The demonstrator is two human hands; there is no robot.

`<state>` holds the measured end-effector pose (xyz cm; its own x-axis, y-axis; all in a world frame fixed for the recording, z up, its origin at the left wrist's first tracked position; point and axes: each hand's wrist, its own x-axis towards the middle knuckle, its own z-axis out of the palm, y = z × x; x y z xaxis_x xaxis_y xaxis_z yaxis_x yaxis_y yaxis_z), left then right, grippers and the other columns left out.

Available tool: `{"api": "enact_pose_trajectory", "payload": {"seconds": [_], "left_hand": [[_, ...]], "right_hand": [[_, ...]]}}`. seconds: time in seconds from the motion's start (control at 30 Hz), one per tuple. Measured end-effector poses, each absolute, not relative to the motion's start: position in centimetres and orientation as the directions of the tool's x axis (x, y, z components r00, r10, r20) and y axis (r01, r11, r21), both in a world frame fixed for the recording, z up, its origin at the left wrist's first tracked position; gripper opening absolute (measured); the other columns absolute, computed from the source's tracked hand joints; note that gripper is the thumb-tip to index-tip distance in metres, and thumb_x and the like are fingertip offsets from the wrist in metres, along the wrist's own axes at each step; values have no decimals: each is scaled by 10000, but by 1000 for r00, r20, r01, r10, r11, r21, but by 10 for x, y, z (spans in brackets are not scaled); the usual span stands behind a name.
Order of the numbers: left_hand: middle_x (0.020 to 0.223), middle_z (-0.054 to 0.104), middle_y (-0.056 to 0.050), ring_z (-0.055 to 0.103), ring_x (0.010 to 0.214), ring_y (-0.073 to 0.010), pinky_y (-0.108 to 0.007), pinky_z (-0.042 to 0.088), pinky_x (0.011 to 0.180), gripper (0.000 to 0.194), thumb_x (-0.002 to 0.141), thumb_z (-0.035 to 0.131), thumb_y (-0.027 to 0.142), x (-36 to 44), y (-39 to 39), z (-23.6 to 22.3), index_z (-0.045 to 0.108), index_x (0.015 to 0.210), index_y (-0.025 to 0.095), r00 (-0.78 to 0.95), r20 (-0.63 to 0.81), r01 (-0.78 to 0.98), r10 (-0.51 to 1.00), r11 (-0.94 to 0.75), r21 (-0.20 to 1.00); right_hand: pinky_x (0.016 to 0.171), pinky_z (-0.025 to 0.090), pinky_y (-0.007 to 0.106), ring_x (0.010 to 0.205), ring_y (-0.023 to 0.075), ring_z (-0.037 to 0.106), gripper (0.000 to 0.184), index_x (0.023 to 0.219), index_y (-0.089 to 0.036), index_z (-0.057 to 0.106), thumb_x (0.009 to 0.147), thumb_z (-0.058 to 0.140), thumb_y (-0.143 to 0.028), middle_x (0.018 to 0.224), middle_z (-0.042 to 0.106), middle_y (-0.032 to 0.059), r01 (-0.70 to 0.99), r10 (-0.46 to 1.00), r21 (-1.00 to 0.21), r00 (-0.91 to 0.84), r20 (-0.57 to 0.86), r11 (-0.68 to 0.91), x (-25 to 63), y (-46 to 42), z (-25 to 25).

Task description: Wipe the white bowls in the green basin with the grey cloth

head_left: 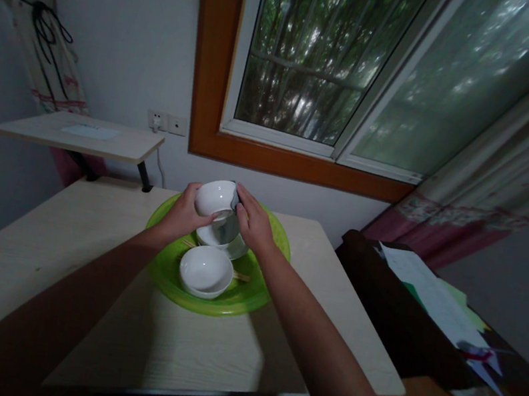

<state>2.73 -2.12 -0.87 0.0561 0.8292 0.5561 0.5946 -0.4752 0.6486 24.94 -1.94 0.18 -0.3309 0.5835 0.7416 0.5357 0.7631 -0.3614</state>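
A white bowl [215, 198] is held up and tilted over a green basin [254, 301]. My left hand [181, 214] grips it from the left, with the thumb along its lower edge. Against the bowl's right side my right hand [255, 221] presses what looks like a grey cloth [227, 232], which hangs partly below the bowl. Inside the basin, another white bowl [206, 271] sits upright at the front. Further white dishes [236, 248] lie behind it, partly hidden by the cloth and the raised bowl. Chopsticks [242, 277] show beside the front bowl.
The basin stands on a pale wooden table [92, 284]. At the back left is a small raised shelf [126, 142] with a paper on it. Right of the table, papers [431, 293] lie on a dark brown piece of furniture [379, 298]. A window rises behind.
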Motion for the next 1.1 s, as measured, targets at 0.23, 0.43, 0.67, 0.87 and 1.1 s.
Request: {"api": "enact_pose_trajectory", "payload": {"seconds": [0.23,0.43,0.67,0.87,1.1], "left_hand": [[1242,634,-98,630,1161,-278,-422,504,1005,661,687,804,325,28,-20,-8,465,1251,262,110,590,626,800,-517,584],[1220,633,-96,638,1144,-273,-410,510,1000,625,697,776,271,28,-18,-12,483,1249,251,179,599,617,780,-563,550],[1247,617,-101,621,1179,-280,-425,491,1036,670,689,807,308,28,-21,-11,454,1257,258,135,616,631,776,-547,551],[1275,619,-111,636,1172,-279,-420,520,989,722,676,835,363,27,-26,-5,427,1263,255,14,588,608,808,-474,637],[1282,596,-129,654,1108,-252,-373,564,874,755,676,832,407,26,-22,-7,394,1264,225,-56,582,537,811,-467,702]], "right_hand": [[1249,368,512,1524,228,378,544,1561,-251,430,1018,431,-226,1616,438,73,514,455,-179,-481,750,839,245,-33,10],[1214,398,557,1545,253,334,548,1530,-241,469,984,477,-193,1585,484,90,463,377,-81,-594,711,883,240,-37,14],[1252,364,491,1493,220,427,535,1555,-278,440,1024,439,-213,1601,465,62,509,484,-239,-427,764,827,243,-31,12],[1239,376,472,1461,227,467,514,1554,-240,434,1052,444,-347,1573,497,108,511,600,-404,-306,740,759,248,-20,3],[1240,365,465,1459,250,473,548,1553,-163,436,1065,393,-408,1566,499,148,500,662,-477,-303,686,723,248,-15,-3]]}}
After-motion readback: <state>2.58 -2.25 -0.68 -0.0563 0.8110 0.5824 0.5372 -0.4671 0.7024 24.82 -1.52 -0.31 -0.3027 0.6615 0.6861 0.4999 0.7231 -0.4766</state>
